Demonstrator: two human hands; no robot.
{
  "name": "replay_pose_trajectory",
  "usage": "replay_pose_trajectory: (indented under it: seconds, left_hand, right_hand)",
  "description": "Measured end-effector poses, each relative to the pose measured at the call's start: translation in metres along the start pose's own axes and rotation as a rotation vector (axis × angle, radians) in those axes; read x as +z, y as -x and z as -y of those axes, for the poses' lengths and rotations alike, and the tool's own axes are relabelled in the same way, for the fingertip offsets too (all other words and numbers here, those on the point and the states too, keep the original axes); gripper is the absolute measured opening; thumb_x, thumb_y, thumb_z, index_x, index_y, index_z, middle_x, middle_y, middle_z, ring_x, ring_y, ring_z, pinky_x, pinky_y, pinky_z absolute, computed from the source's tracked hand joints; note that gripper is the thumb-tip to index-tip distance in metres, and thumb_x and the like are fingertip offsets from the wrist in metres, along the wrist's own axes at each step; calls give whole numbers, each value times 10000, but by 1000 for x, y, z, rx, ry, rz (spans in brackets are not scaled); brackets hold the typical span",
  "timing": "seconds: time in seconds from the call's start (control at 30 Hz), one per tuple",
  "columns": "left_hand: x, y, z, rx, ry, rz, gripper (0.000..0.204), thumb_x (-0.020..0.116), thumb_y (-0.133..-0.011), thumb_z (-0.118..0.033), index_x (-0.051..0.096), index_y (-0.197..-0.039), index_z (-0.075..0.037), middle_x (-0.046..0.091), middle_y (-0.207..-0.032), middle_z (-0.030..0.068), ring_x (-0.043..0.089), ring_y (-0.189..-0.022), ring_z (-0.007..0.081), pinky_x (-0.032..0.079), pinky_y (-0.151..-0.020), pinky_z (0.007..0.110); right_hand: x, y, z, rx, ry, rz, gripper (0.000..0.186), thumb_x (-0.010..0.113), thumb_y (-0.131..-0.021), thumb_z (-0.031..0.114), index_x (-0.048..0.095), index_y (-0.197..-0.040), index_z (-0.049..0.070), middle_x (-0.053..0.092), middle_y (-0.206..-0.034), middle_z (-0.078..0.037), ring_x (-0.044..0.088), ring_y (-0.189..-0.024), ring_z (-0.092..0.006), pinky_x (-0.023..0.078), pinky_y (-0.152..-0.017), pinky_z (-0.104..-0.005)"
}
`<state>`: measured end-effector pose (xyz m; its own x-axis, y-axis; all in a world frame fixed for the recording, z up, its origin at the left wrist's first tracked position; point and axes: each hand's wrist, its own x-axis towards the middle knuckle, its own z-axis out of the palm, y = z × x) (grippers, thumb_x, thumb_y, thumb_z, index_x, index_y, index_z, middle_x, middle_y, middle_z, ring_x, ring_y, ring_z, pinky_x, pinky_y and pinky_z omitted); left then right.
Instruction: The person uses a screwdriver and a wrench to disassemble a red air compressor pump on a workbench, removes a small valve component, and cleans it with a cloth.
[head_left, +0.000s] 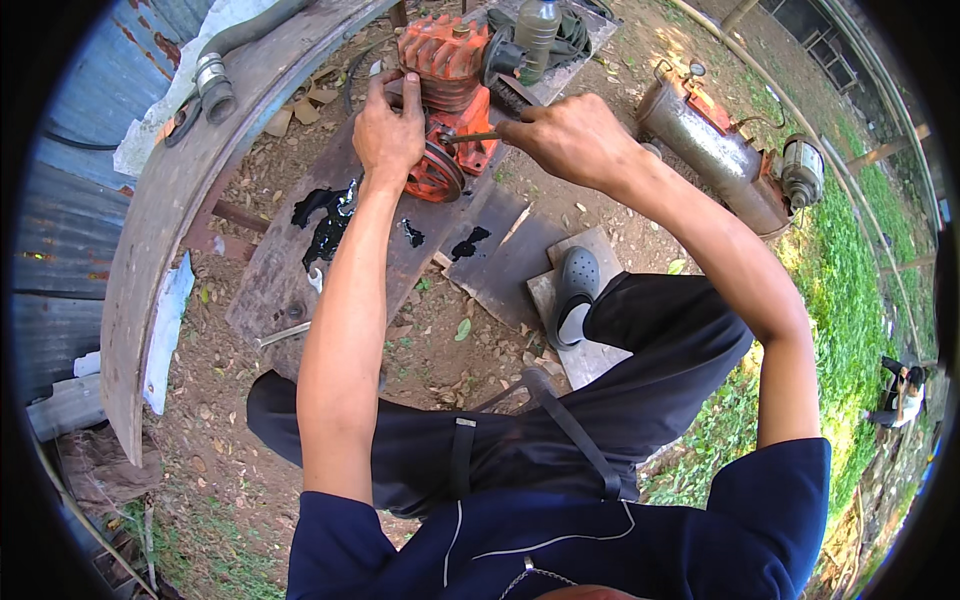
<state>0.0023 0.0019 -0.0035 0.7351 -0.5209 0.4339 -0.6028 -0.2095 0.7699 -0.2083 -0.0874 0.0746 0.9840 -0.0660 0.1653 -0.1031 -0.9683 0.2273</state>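
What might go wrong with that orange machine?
The wrench-like tool in the right hand might slip near the orange pulley, and the hand could get banged. The black, oily-looking puddle on the wooden board could make things slippery. And the bottle stands close to the orange compressor pump, so a bump might tip it over.

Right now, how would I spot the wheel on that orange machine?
Start with the long wooden board marked by glossy black patches. At its far end stands the orange machine, beside the person's left hand. The wheel is low on its near side, set apart by its round rim from the ribbed block above.
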Motion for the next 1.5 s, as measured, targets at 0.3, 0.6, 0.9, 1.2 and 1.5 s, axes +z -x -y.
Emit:
replay_pose_trajectory:
  seconds: [0.3, 0.6, 0.9, 1.2, 1.5]
  left_hand:
    - [1, 0, 0, 10, 20, -3, 417, 553, -939, -471, 612, -1119, -101, 718, -852, 140, 694, -823, 352, 522, -732, 447]
    - [1, 1, 1, 7, 12, 16, 430, 551, -940, -481, 608, -1131, -99, 719, -856, 137, 694, -837, 349, 524, -752, 439]
    - [2, -2, 3, 33, -10, -1, 428, 543, -945, -478, 607, -1128, -97, 724, -875, 142, 694, -852, 357, 520, -752, 447]
    - [1, -2, 1, 25, -45, 19, 468, 536, -963, -452, 596, -1172, -38, 715, -869, 191, 694, -838, 308, 501, -771, 402]
    - [2, 2, -3, 48, 54, 33, 428, 537, -969, -421, 591, -1164, -44, 717, -861, 157, 695, -807, 290, 507, -758, 399]
  right_hand:
    - [-6, -19, 17, 134, 53, 143, 155, 566, -818, 120, 656, -944, 117, 682, -802, -106, 688, -714, -320, 544, -578, -445]
    - [-13, -19, 22, 232, 39, 128, 130, 558, -821, 102, 665, -895, 94, 680, -759, -125, 693, -717, -330, 549, -585, -452]
    - [-27, -36, 42, 287, 57, 195, 124, 628, -812, 142, 747, -835, 117, 735, -830, -92, 729, -800, -235, 567, -639, -358]
    - [-33, -46, 32, 131, 93, 46, 96, 632, -762, 110, 718, -746, 68, 710, -749, -145, 720, -740, -289, 569, -626, -401]
    - [24, 17, 37, 348, -116, 166, 160, 547, -849, 111, 656, -826, -5, 685, -710, -172, 701, -638, -311, 544, -505, -417]
